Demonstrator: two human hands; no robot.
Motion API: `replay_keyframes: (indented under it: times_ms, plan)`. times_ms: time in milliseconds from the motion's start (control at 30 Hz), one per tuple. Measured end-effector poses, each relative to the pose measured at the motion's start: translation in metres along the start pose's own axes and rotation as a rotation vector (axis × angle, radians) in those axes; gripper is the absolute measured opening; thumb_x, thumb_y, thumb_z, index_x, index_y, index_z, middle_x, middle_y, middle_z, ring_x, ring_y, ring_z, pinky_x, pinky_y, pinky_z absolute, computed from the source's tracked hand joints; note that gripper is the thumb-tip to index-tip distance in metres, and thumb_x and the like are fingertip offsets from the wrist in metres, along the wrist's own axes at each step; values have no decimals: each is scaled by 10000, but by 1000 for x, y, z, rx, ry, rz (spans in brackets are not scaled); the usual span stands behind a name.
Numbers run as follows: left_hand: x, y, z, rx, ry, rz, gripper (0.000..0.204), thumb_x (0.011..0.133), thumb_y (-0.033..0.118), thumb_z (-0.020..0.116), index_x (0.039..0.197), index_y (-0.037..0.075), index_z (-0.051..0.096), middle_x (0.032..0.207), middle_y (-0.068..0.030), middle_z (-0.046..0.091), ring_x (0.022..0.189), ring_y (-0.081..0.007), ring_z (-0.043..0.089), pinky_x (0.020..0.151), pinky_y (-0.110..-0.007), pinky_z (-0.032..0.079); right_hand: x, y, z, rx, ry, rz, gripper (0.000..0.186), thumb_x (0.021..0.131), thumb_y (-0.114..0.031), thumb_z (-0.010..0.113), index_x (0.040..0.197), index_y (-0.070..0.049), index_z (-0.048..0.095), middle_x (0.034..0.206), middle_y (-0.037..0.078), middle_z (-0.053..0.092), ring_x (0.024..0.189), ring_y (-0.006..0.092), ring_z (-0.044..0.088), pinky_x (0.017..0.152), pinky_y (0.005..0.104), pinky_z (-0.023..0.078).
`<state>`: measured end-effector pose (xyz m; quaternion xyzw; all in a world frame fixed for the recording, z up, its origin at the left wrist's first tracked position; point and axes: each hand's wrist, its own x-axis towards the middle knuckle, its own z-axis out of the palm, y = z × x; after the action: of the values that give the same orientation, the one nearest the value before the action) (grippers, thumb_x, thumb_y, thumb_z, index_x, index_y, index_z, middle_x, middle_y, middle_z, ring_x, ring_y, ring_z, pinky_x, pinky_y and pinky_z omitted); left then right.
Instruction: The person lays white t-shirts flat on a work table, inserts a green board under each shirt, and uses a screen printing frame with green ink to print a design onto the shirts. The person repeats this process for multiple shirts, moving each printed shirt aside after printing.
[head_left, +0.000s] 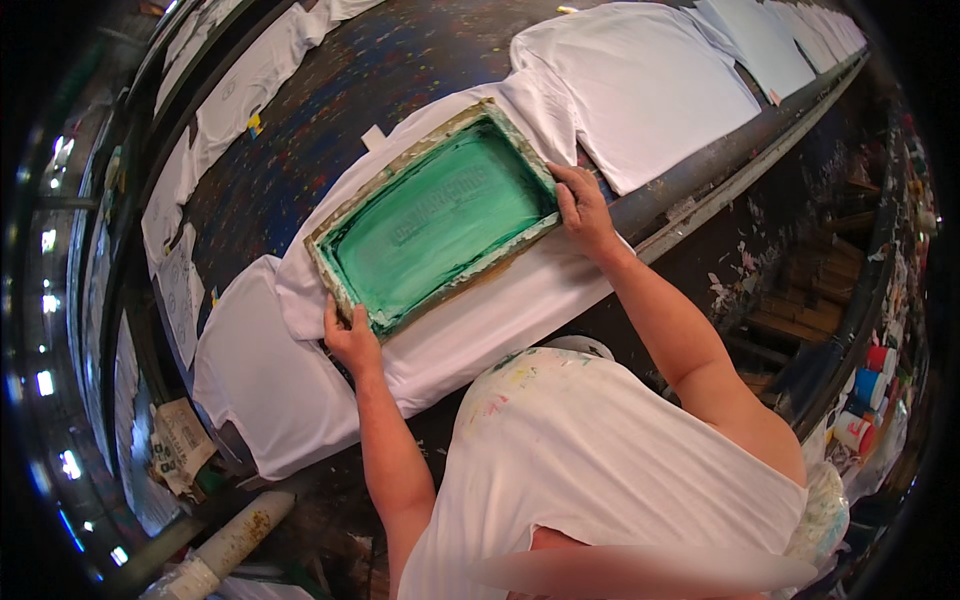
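A screen printing frame (450, 225) with green mesh and a worn, paint-crusted rim lies tilted across a white T-shirt (520, 300) on the long table. Faint lettering shows in the mesh. My left hand (352, 340) grips the frame's near left corner, thumb on top of the rim. At the opposite short end, my right hand (585, 208) holds the rim near its right corner. Both hands are closed on the frame; the fingers beneath it are partly hidden. Whether the frame touches the shirt all over, I cannot tell.
More white T-shirts lie flat along the table: one at the left (270, 370), another at the upper right (640, 90). The dark tabletop (300, 150) is speckled with paint. A stained tube (240, 530) is at lower left. Paint containers (870, 388) stand at far right.
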<state>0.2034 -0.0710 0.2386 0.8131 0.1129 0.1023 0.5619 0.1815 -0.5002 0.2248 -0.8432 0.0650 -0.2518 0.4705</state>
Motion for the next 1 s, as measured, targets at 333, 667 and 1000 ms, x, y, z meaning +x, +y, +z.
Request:
replay_keyframes:
  times_ms: [333, 667, 1000]
  plan:
    - [2, -7, -1, -51, 4, -27, 583, 946, -25, 702, 1499, -89, 527, 1452, -210, 628, 1286, -272, 638, 1133, -368, 467, 0, -4, -3, -8, 16, -34, 314, 1019, -85, 617, 1319, -27, 689, 1235, 202, 691, 1171, 379, 609, 1068, 437, 467]
    - [0, -1, 0, -39, 40, -15, 563, 913, 25, 746, 1442, -97, 595, 1371, -180, 679, 1218, -235, 666, 1079, -334, 493, 3, 1, -6, -42, -89, -71, 364, 1062, -107, 543, 1403, -25, 639, 1285, 210, 669, 1233, 379, 581, 1143, 449, 398]
    - [3, 0, -1, 105, 51, 0, 579, 900, 88, 766, 1442, -51, 620, 1342, -169, 715, 1173, -250, 697, 1051, -352, 514, 5, 4, -8, -105, -141, -49, 398, 1078, -118, 503, 1452, -39, 614, 1340, 223, 646, 1277, 392, 556, 1170, 444, 378]
